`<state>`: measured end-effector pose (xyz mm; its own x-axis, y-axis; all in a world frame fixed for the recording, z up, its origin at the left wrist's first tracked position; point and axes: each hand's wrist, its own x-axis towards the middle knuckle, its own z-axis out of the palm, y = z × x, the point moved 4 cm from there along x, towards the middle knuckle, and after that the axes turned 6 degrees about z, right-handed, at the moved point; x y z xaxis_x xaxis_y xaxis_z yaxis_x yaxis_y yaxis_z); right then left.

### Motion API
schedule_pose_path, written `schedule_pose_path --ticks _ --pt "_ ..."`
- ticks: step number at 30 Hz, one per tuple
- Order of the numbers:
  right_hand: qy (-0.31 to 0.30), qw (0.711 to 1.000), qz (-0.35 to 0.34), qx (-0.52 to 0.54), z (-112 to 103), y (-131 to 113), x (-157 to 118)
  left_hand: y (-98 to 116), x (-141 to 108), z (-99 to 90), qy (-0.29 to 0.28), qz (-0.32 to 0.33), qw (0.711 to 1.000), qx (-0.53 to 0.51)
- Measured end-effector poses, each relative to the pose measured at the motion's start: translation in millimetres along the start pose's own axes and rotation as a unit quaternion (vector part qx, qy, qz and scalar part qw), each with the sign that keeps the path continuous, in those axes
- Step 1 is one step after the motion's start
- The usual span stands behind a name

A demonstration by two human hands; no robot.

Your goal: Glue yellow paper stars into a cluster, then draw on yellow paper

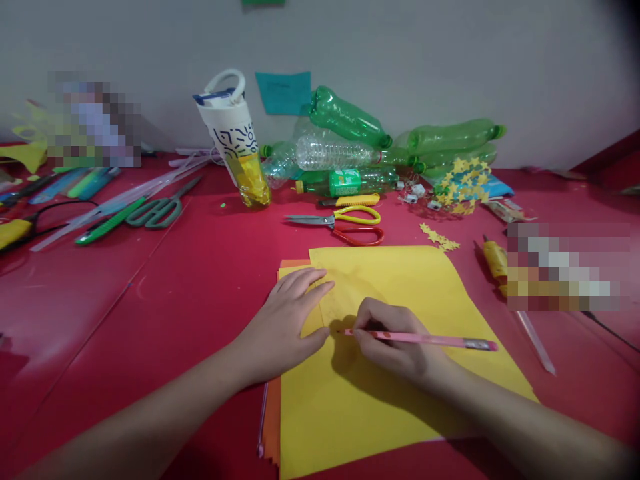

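Note:
My right hand [395, 337] grips a pink pencil [425, 339] near its point, with the eraser end out to the right. The pencil's tip is at the surface of a yellow paper sheet [400, 420], beside a faint line drawn on it. My left hand [290, 320] lies with fingers spread over the sheet's left edge, its thumb close to the pencil tip. Orange sheets [273, 420] stick out from under the yellow paper at the left. Part of the sheet is hidden beneath both hands.
Beyond the paper lie red-and-yellow-handled scissors [345, 223], a yellow cutter [357, 200] and gold star pieces [440, 237]. Green plastic bottles [350, 117] and a tilted tumbler [233, 140] stand by the wall. Left are green scissors [160, 210]; right, a glue gun [495, 260].

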<state>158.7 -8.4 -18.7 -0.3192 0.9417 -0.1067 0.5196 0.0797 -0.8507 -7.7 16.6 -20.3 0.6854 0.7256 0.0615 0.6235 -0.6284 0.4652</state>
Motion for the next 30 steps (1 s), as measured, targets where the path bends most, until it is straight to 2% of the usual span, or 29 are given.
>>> schedule_pose_path --ticks 12,16,23,30 --pt "-0.026 1.0 0.011 -0.003 1.2 1.6 -1.7 0.5 0.3 -0.3 -0.001 -0.001 1.0 0.0" --pt "-0.039 0.999 0.01 0.014 1.1 1.0 -1.8 1.2 -0.5 0.0 -0.02 -0.012 1.0 -0.004" --pt "-0.029 1.0 0.008 0.006 1.3 -1.1 -1.7 1.3 -0.5 1.3 -0.034 -0.022 0.999 0.008" --pt "-0.029 0.999 -0.014 -0.001 4.1 -2.4 -1.1 1.8 -0.9 1.2 -0.024 -0.016 1.0 0.005"
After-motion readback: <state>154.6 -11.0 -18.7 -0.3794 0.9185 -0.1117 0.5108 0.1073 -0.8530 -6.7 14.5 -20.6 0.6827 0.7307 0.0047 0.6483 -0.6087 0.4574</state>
